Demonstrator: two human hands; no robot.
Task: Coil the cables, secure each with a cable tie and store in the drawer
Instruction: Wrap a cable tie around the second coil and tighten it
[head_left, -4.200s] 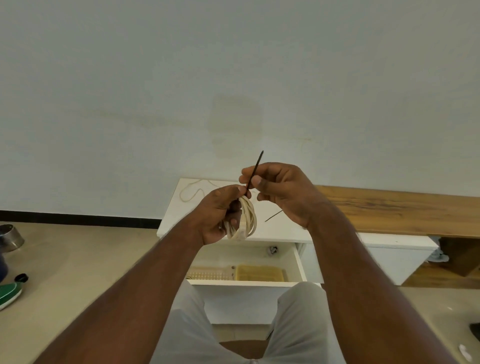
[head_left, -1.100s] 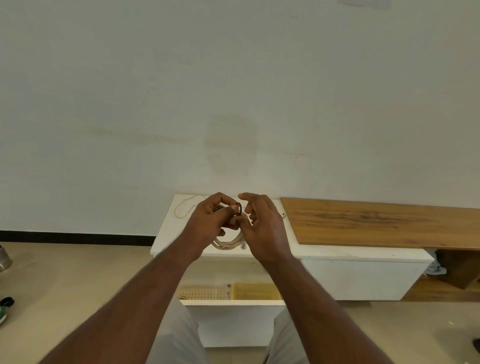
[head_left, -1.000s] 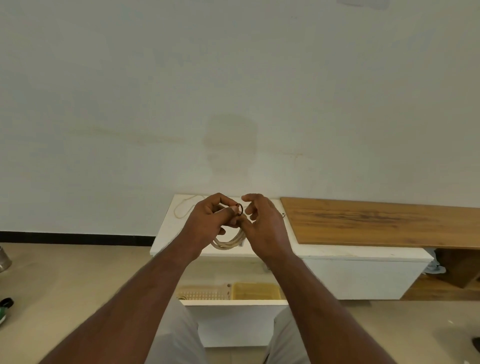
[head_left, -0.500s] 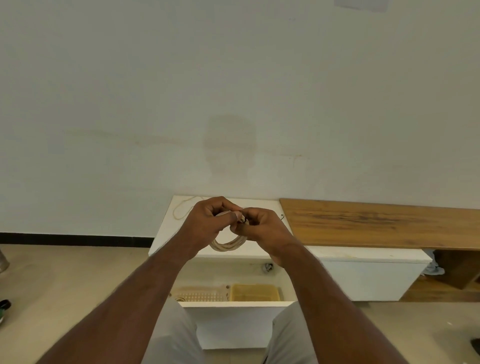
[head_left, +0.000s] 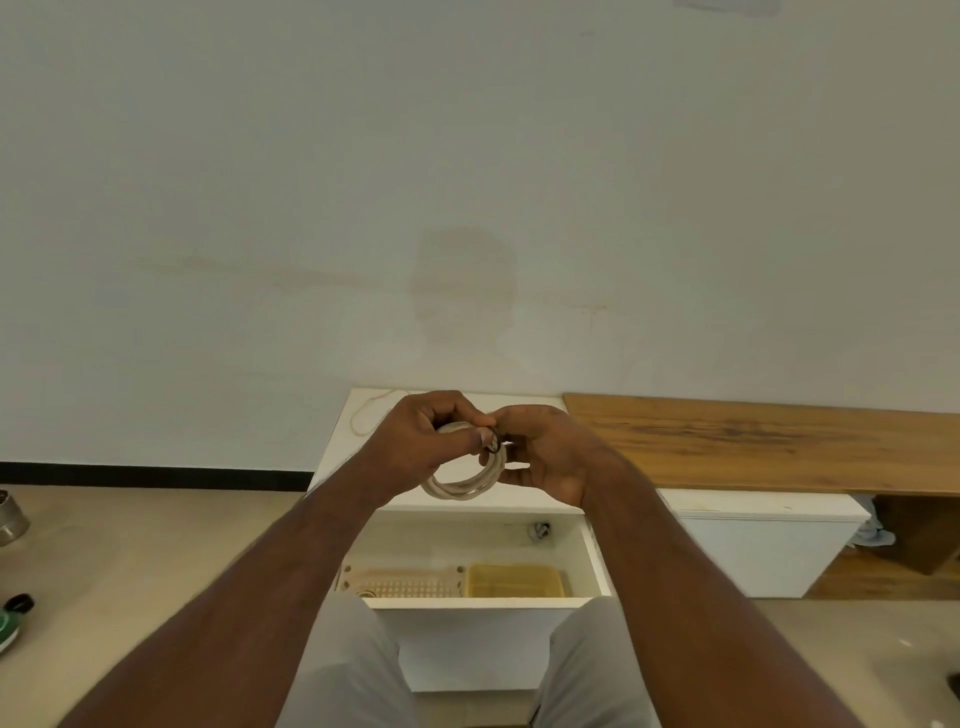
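My left hand (head_left: 423, 441) grips a coil of cream cable (head_left: 460, 486) at its top, thumb and fingers curled round the strands. A small black cable tie (head_left: 493, 443) loops the coil at its upper right. My right hand (head_left: 543, 457) pinches that tie, its palm turned toward me behind the coil. Both hands hover above the white cabinet top (head_left: 337, 457). A second loose cream cable (head_left: 370, 413) lies on the cabinet's far left. Below the hands the white drawer (head_left: 467, 603) stands pulled out.
In the drawer sit a perforated cream tray (head_left: 405, 584) and a yellow container (head_left: 514, 581). A wooden board (head_left: 753, 441) covers the cabinet to the right. A metal can (head_left: 10, 517) and a green object (head_left: 10, 626) lie on the floor at left.
The long black tie end that stuck up earlier is now drawn into a small loop around the coil. My hands have lowered and closed together; my right hand turned palm toward me.
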